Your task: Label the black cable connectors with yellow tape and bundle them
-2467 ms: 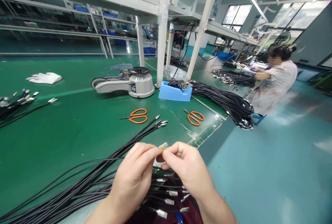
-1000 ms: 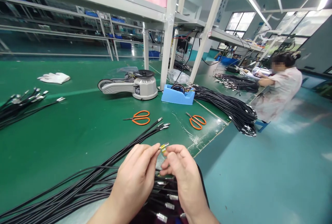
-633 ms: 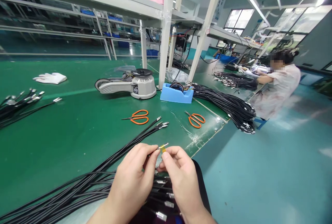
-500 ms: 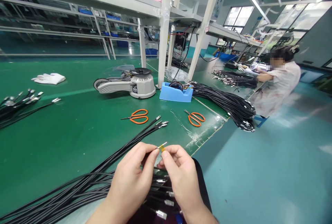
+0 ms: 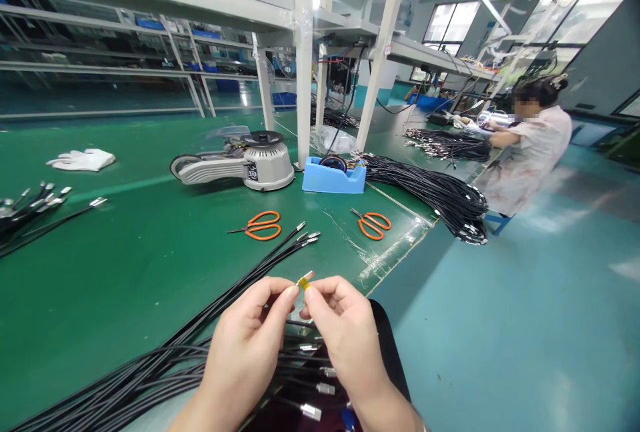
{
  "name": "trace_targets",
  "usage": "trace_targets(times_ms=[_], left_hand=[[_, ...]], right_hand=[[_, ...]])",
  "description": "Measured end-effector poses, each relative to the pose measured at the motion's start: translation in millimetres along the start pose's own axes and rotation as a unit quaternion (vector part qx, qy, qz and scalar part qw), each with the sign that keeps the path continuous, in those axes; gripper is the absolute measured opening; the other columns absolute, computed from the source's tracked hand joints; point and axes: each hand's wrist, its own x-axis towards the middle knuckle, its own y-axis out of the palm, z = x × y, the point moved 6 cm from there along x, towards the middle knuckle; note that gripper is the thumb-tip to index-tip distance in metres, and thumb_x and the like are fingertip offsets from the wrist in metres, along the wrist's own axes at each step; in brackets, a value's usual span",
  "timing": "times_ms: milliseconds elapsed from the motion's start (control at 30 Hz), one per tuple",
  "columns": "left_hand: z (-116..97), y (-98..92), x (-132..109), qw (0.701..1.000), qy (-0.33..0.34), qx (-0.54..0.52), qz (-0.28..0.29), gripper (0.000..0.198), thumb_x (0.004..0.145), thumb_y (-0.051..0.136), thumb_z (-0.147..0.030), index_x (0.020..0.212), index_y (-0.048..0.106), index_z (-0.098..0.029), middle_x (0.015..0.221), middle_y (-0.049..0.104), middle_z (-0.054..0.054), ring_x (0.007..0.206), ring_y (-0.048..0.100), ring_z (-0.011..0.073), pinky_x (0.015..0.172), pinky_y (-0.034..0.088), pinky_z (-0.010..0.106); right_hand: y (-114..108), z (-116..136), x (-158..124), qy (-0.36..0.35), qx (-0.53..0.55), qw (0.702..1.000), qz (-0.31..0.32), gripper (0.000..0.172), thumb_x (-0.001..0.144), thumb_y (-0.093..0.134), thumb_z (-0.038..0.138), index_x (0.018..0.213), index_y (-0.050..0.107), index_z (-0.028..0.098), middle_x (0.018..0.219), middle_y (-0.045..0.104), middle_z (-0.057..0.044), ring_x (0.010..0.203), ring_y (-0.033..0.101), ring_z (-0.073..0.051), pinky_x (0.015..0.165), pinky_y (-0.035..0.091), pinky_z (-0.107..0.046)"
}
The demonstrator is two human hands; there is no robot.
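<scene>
Your left hand [image 5: 245,345] and right hand [image 5: 343,345] are closed in a fingertip pinch on a silver metal terminal wrapped with yellow tape [image 5: 304,280], just above loose black cables [image 5: 150,365]. Up the green bench mat [image 5: 125,272], a blue plastic dispenser [image 5: 334,183] cradles a dark tape roll [image 5: 333,164].

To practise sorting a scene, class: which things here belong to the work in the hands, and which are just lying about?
In use: left hand, right hand, yellow-taped metal terminal, black cables.
Lying about: orange-handled scissors, blue tape dispenser, white gloves.
</scene>
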Motion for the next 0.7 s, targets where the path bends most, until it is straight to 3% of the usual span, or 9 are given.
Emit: trace_targets(times_ms=[267,700], left_hand=[[9.6,6.0,-0.9,0.993,-0.072,-0.099,0.002,0.033,0.078,0.058,-0.051,0.075,0.06,-0.017,0.052,0.05,-0.006,0.041,0.042,0.0088,0.041,0.034,0.02],[7.5,10.9,-1.7,0.966,-0.098,-0.237,0.041,0.031,0.078,0.063,-0.043,0.066,0.056,-0.015,0.056,0.051,-0.006,0.037,0.045,0.0055,0.041,0.035,0.019]], right_hand=[[2.0,0.1,-2.9,-0.003,-0.016,1.0,-0.006,0.018,0.073,0.066,0.032,0.073,0.062,0.014,0.068,0.066,-0.002,0.061,0.059,-0.014,0.063,0.05,-0.026],[2.7,2.1,-3.3,-0.034,-0.031,0.999,-0.004,0.015,0.077,0.064,0.029,0.074,0.062,0.014,0.068,0.066,-0.002,0.064,0.06,-0.014,0.063,0.051,-0.026]])
